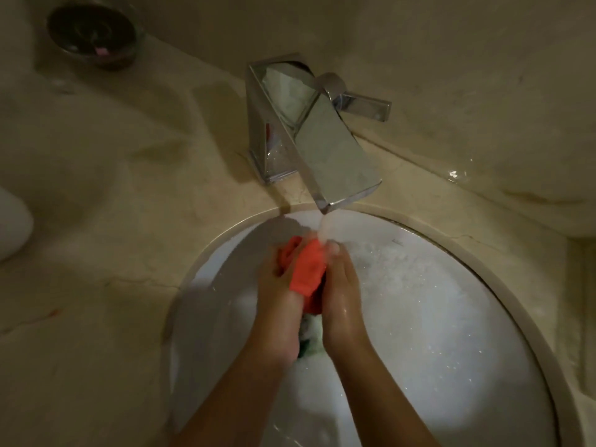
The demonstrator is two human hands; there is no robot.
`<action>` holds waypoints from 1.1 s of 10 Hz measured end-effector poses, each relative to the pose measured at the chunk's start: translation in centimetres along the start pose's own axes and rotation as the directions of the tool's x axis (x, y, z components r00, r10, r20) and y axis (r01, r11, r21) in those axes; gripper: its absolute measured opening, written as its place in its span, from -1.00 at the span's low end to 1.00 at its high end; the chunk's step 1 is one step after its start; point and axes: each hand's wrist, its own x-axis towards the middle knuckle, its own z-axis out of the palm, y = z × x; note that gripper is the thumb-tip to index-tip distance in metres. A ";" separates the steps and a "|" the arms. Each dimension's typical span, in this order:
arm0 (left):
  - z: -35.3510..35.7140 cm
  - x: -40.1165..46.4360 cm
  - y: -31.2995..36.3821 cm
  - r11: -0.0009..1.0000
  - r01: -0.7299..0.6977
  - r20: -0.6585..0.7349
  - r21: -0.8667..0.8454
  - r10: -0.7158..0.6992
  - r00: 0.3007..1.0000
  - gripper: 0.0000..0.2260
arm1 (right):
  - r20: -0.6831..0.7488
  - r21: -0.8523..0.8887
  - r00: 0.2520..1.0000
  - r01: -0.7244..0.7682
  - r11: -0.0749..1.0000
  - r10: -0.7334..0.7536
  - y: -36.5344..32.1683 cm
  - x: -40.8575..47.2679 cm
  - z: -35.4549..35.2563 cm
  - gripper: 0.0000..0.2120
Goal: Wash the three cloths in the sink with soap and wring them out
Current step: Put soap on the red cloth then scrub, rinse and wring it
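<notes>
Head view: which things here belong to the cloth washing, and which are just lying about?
In the job:
- orange cloth, held between left hand and right hand
- green cloth beneath them
- running tap
- foamy sink

Lying about:
- dark bowl on the counter
- white object, left edge

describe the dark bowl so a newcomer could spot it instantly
Start at the chrome faucet behind the sink, then look far left along the beige counter to the top corner. The dark bowl sits there, the only round dark object, holding something small and pink.

An orange cloth (306, 269), wet and bunched, sits clasped between both grips under the running water; a greenish cloth (309, 337) shows just below them.
</notes>
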 end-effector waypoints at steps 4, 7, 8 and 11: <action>1.4 1.3 -0.9 0.786 -0.258 -0.045 0.563 0.340 0.939 -0.75 | -0.038 0.008 0.996 -0.078 0.997 0.078 0.3 1.4 1.2 -0.62; -0.1 0.1 1.2 0.964 0.106 0.239 0.243 -0.165 0.957 -0.55 | -0.131 -0.351 0.946 0.235 0.906 -0.296 -0.2 0.8 -1.3 -0.79; -0.6 0.3 1.8 0.976 0.135 0.285 0.170 -0.180 0.941 -0.53 | 0.071 -0.188 0.935 0.355 0.916 -0.348 -0.2 -1.1 -1.9 -0.82; -0.2 -0.1 -0.8 0.950 -0.168 0.180 0.262 0.122 0.976 -0.79 | 0.239 0.316 0.957 -0.239 0.918 0.167 -0.2 -0.8 -1.5 -0.58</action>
